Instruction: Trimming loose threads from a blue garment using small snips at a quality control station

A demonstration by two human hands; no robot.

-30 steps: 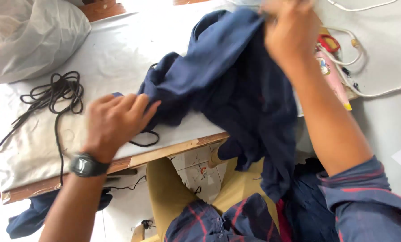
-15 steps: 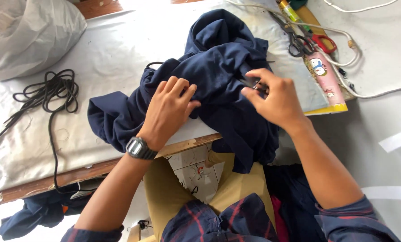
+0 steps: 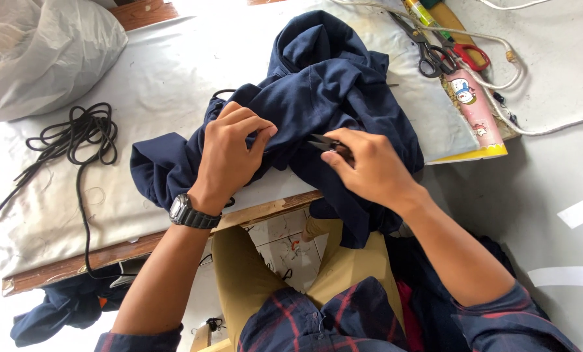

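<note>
Navy garment (image 3: pixel 324 85) bunched on white-covered table (image 3: pixel 161 72), one fold hanging over near edge. Left hand (image 3: pixel 229 153) on garment's left part, fingers curled, pinching a ridge of cloth. Right hand (image 3: pixel 369 169) just right of it, fingers closed around small thread snips (image 3: pixel 324 142), dark blades pointing left toward pinched cloth, tips touching fabric. Black wristwatch (image 3: pixel 188 212) on left wrist. Black cord (image 3: pixel 76 133) coiled well left of garment. Grey plastic bag (image 3: pixel 41 55) far left, beyond cord. Black-handled scissors (image 3: pixel 428 52) and red-handled scissors (image 3: pixel 464 55) right of garment, near white cable (image 3: pixel 500 81). Pink patterned ruler (image 3: pixel 474 107) below scissors.
</note>
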